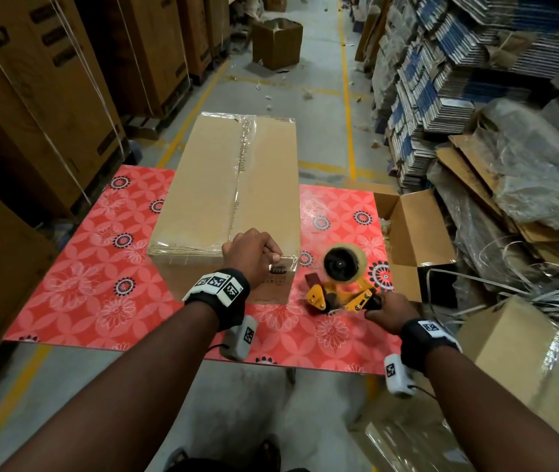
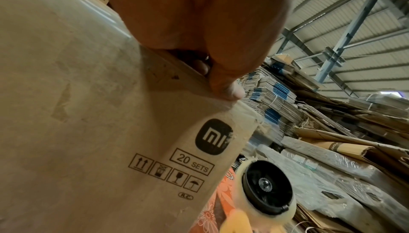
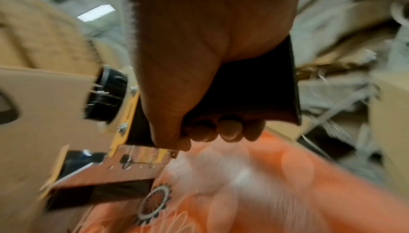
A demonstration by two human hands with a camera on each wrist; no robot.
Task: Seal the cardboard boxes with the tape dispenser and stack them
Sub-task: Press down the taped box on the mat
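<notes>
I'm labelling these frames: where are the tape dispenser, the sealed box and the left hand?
tape dispenser point(image 1: 341, 287), head view, yellow frame.
sealed box point(image 1: 203, 195), head view, top face.
left hand point(image 1: 249, 255), head view, back of hand.

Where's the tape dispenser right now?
In the head view the tape dispenser lies on the red table, right of the sealed cardboard box, its handle held by the right hand.

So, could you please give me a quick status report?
Left hand pressing taped brown cardboard box. Right hand gripping yellow tape dispenser. Nothing blocking.
</notes>
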